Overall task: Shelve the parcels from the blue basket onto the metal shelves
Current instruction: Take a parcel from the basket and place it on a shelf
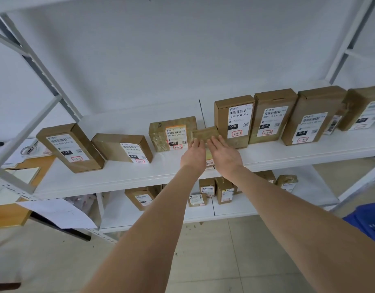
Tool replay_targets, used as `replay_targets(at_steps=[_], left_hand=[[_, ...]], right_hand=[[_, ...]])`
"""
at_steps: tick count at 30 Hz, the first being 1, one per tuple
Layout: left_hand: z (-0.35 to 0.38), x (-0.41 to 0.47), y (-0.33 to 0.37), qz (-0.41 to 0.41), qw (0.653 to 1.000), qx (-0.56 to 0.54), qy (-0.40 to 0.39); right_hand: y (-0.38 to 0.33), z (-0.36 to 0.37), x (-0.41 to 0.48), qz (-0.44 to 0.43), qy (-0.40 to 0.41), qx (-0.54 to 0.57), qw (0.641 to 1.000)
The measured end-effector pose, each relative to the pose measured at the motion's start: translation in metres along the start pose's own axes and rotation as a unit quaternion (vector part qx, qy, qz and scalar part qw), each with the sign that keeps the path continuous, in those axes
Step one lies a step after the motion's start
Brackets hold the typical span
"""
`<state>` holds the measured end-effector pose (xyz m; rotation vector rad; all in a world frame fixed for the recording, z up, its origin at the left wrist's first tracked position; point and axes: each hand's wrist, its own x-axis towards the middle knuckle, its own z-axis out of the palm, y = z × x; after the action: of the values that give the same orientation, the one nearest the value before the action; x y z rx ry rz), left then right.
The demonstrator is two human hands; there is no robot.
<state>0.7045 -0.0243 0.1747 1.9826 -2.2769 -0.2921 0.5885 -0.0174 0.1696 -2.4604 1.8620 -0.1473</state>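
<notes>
Parcel [205, 133] on the shelf [118, 176] is touched by the straight, flat fingers [196, 143] of left hand [194, 154] and right hand [223, 154].

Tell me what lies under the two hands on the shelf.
A flat brown parcel, touched by the left hand and right hand. Its middle is covered.

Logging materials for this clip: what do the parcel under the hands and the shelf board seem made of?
Parcel: brown cardboard; its wrinkled sheen suggests clear tape wrap. Shelf board: smooth matte white, painted metal or laminate; cannot tell which.
</notes>
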Motion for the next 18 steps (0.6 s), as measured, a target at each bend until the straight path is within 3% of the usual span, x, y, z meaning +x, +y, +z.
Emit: replay_targets(at_steps=[18], left_hand=[[-0.008, 0.031, -0.006, 0.017, 0.999, 0.020, -0.030]], right_hand=[[0.000, -0.007, 0.026, 0.016, -0.037, 0.007, 0.999]])
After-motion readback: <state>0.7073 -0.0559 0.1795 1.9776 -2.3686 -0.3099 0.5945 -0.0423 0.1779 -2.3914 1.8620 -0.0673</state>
